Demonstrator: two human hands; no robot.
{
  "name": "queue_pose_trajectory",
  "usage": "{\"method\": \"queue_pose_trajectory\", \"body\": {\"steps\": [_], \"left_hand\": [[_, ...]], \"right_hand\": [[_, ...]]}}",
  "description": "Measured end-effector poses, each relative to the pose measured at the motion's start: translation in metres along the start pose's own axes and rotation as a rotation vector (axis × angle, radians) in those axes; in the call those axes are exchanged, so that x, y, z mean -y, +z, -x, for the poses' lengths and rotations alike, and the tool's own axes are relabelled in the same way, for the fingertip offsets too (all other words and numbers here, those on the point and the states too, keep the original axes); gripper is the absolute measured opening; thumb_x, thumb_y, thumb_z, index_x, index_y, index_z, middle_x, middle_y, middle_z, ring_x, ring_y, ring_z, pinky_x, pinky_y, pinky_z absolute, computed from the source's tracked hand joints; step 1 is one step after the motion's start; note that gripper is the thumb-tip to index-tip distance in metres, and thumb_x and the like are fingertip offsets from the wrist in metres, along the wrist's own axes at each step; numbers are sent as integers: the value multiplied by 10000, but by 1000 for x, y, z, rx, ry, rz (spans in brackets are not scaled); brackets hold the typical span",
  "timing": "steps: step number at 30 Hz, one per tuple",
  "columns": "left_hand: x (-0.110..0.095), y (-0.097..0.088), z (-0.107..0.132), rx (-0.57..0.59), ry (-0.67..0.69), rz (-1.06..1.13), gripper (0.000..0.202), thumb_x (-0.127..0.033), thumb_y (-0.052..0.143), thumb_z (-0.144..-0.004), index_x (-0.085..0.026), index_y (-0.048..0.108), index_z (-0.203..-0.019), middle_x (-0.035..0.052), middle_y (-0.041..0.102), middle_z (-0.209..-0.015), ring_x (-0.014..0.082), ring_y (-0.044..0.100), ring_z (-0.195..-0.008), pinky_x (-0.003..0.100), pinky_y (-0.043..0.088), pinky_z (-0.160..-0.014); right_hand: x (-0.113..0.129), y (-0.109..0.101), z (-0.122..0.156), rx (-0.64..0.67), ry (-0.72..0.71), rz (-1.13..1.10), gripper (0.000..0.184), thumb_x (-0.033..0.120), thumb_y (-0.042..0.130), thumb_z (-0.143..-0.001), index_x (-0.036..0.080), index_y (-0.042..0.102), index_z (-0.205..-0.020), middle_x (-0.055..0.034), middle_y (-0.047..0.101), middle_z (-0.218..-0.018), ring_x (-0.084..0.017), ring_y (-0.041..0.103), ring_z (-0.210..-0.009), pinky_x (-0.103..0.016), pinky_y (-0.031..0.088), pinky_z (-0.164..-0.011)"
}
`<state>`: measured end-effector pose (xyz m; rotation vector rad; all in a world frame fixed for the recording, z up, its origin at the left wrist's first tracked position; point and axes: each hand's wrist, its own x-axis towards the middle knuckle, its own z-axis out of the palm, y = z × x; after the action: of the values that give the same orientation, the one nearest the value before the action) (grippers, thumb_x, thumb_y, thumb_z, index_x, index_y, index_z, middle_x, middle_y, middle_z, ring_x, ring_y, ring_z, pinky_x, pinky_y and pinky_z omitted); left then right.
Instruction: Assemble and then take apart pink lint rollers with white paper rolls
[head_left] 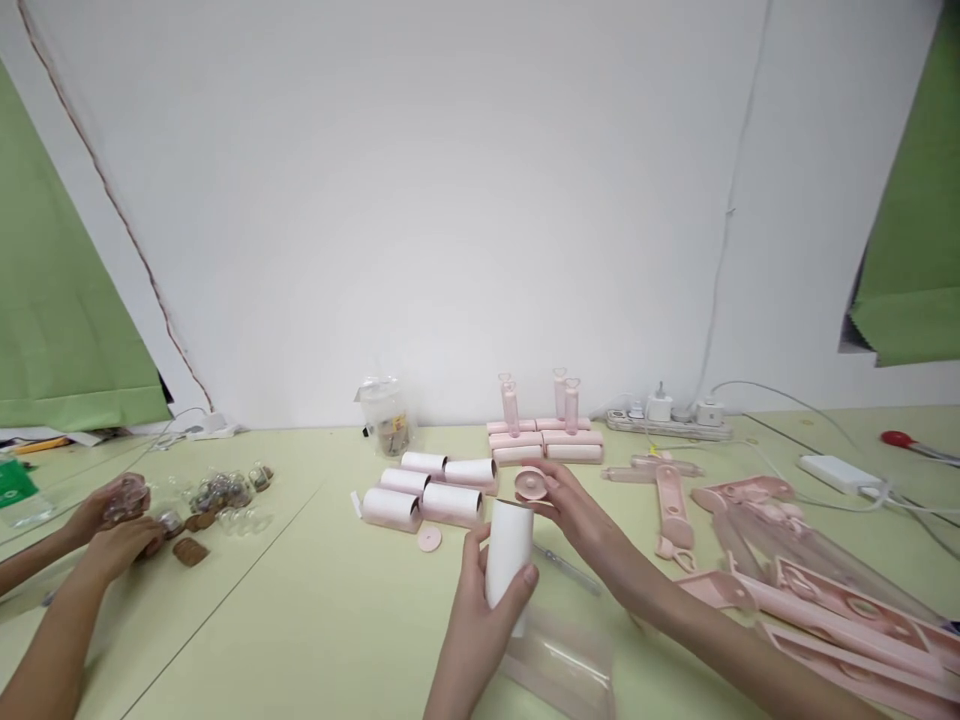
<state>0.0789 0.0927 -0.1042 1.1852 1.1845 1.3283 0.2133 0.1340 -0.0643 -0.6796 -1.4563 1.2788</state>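
My left hand [480, 620] is wrapped round a white paper roll [508, 560], held upright above the pale green table [315, 620]. My right hand [574, 510] pinches a round pink end cap [531, 484] just above the roll's top. Several more white rolls [427, 490] lie in a cluster behind, with a loose pink disc [429, 538] beside them.
Assembled pink rollers [544, 435] stand at the back. Pink handles and frames [780, 560] lie to the right, a clear cover [562, 655] in front. A power strip [667, 420] with cables sits by the wall. At left another person's hands [112, 530] handle small jars [225, 495].
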Motion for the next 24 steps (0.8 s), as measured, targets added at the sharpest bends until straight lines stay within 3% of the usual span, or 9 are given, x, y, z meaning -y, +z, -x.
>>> {"method": "queue_pose_trajectory", "body": {"steps": [4,10,15,18,21,24], "left_hand": [[4,2,-1,-56,-8,2,538,-454,645,-629,-198,435,-1053,50,586,-804,166,543,-643,264,421,-591],[5,0,2,61,-7,2,580,-482,579,-692,-197,373,-1153,72,588,-894,199,559,-758,290,429,-655],[-2,3,7,126,12,151,840,-463,583,-707,-249,53,-1323,67,591,-946,190,593,-761,325,446,-708],[-14,-4,7,145,-38,361,743,-459,558,-731,-278,109,-1295,38,586,-879,165,611,-647,304,484,-619],[-23,-20,1,-73,-18,514,517,-442,514,-768,-266,268,-1187,5,562,-809,137,604,-571,271,499,-550],[-22,-38,-6,-443,27,595,400,-397,508,-786,-247,302,-1095,-9,555,-767,122,600,-572,248,506,-550]], "right_hand": [[8,-1,7,147,-38,271,354,418,328,-888,270,477,-1173,-50,492,-1190,-220,406,-1140,-408,286,-978],[0,0,10,221,-139,532,376,342,408,-872,307,425,-1246,-31,437,-1257,-224,367,-1172,-399,305,-975],[-4,1,9,262,-144,515,362,327,441,-862,296,418,-1222,-46,503,-1178,-216,435,-1105,-368,366,-914],[-10,12,-8,260,-127,419,309,327,330,-902,263,373,-1201,-61,534,-1100,-191,505,-1012,-336,438,-816],[-28,34,-40,239,-239,701,283,237,239,-912,200,463,-1081,-83,525,-1081,-175,519,-960,-330,438,-798],[-56,60,-68,386,-261,895,93,189,506,-797,169,596,-814,-65,605,-863,-208,545,-869,-361,422,-789]]}}
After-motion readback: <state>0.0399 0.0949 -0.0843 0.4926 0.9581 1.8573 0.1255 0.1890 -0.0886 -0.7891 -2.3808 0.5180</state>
